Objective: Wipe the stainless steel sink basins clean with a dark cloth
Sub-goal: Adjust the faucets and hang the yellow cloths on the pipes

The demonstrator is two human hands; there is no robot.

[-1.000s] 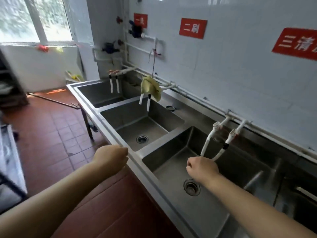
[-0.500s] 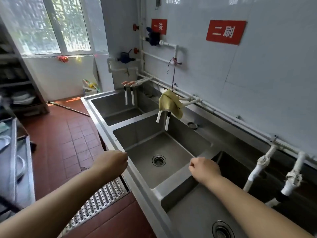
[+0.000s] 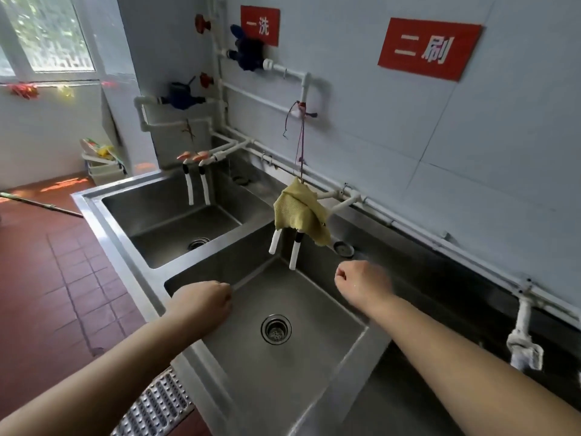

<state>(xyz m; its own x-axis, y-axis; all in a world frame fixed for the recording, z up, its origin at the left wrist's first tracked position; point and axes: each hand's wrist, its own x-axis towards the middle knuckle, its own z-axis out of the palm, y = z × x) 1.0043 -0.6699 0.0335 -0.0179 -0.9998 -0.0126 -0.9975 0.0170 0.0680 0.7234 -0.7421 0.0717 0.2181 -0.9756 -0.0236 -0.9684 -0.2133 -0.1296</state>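
Both bare hands are held out over the middle rectangular stainless steel sink basin (image 3: 301, 366). The left hand (image 3: 201, 305) is above the basin's front-left corner, fingers curled together into a fist with nothing visible in them. The right hand (image 3: 361, 283) is above the basin's far side, fingers likewise curled under, nothing visible in its grip. A round metal drain strainer (image 3: 276, 329) sits in the basin floor between the forearms. A yellow-green mesh cloth (image 3: 300, 212) hangs draped over the white plastic twin tap spouts (image 3: 283, 250) at the back of this basin, apart from both hands. A second stainless steel basin (image 3: 176, 221) lies beyond it. No dark cloth is visible.
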